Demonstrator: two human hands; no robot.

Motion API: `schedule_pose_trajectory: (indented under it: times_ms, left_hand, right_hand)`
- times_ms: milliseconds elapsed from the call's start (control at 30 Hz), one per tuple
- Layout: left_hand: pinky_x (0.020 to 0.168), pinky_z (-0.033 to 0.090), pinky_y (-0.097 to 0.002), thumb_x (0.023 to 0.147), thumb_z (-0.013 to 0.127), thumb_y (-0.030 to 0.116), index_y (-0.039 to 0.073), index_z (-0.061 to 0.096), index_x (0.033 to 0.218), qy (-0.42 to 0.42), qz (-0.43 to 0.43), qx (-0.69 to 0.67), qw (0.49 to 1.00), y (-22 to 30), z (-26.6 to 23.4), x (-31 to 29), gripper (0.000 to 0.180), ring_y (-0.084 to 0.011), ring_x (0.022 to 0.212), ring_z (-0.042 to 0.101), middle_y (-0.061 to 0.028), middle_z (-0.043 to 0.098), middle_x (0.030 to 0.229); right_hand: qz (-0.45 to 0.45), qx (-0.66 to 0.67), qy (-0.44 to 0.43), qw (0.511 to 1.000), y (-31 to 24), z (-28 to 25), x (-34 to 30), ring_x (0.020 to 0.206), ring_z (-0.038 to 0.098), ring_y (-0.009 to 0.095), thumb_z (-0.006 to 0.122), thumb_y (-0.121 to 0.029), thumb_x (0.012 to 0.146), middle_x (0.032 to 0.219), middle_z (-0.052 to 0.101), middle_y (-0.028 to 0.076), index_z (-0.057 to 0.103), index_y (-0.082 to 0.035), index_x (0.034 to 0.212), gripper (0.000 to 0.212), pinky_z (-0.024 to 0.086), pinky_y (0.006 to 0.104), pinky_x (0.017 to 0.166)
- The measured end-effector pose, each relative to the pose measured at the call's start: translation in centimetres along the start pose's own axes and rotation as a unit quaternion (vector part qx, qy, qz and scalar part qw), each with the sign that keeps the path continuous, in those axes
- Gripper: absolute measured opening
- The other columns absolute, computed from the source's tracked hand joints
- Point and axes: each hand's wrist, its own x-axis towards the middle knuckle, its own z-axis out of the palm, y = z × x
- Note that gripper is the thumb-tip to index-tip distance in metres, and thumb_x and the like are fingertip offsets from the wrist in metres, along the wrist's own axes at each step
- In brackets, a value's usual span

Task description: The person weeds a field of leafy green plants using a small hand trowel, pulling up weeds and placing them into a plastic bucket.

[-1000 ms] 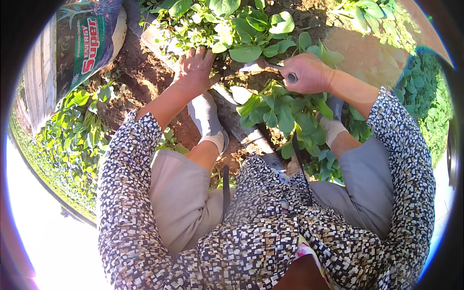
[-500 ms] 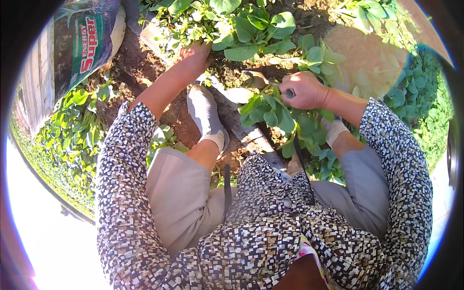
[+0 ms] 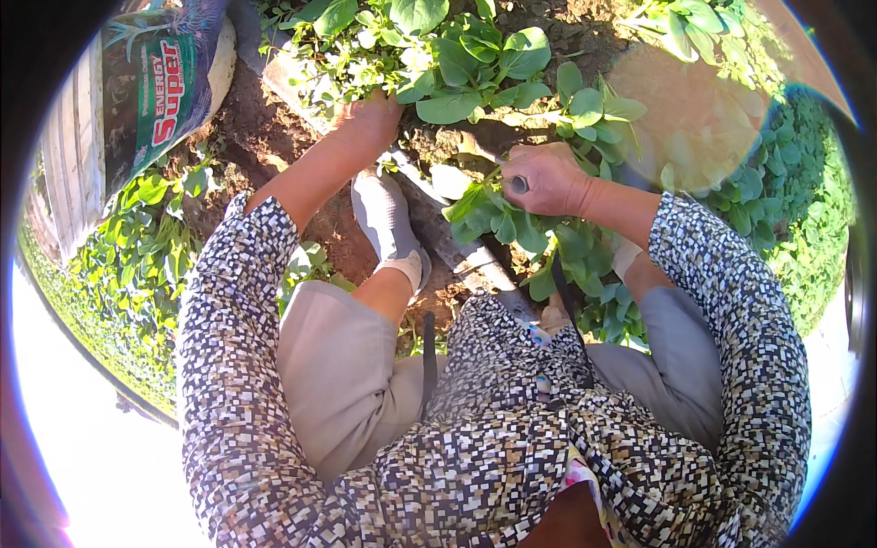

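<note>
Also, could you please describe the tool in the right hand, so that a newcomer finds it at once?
Follow the patterned right sleeve up to the right hand, a closed fist beside broad green leaves. The hand tool is gripped there; its round, grey, hollow-looking handle end sets it apart from the flat leaves around it.

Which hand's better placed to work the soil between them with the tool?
Right, likely: the right hand grips the tool, which points toward that soil. The left hand is at leafy plants, fingers hidden.
</note>
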Motion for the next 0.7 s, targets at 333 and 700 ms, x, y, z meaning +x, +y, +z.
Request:
schedule_pose_trajectory:
  times_ms: [333, 700]
  left_hand:
    - [0.078, 0.051, -0.0409, 0.077, 0.072, 0.023, 0.009, 0.06, 0.113, 0.065, -0.078, -0.32, 0.942, -1.6, -2.8, -2.9, 0.041, -0.0327, 0.09, 0.065, -0.0177, 0.067, 0.096]
    - [0.083, 0.049, -0.0309, 0.08, 0.071, 0.009, -0.006, 0.048, 0.13, 0.051, -0.077, -0.55, 0.83, -2.0, -1.3, -1.3, 0.058, -0.0203, 0.095, 0.062, -0.0169, 0.065, 0.108]
  right_hand:
    - [0.141, 0.221, 0.003, 0.965, 0.3, 0.5, -0.5, 0.058, 0.052, 0.025, 0.063, -0.017, 0.076, 0.066, 0.056, 0.01, 0.058, -0.006, 0.069, 0.014, 0.044, 0.0348, 0.058]
    - [-0.028, -0.089, 0.008, 0.996, -2.3, -0.4, 3.6, 0.059, 0.06, 0.027, 0.062, -0.021, 0.075, 0.073, 0.058, 0.008, 0.058, -0.009, 0.065, 0.016, 0.049, 0.0389, 0.053]
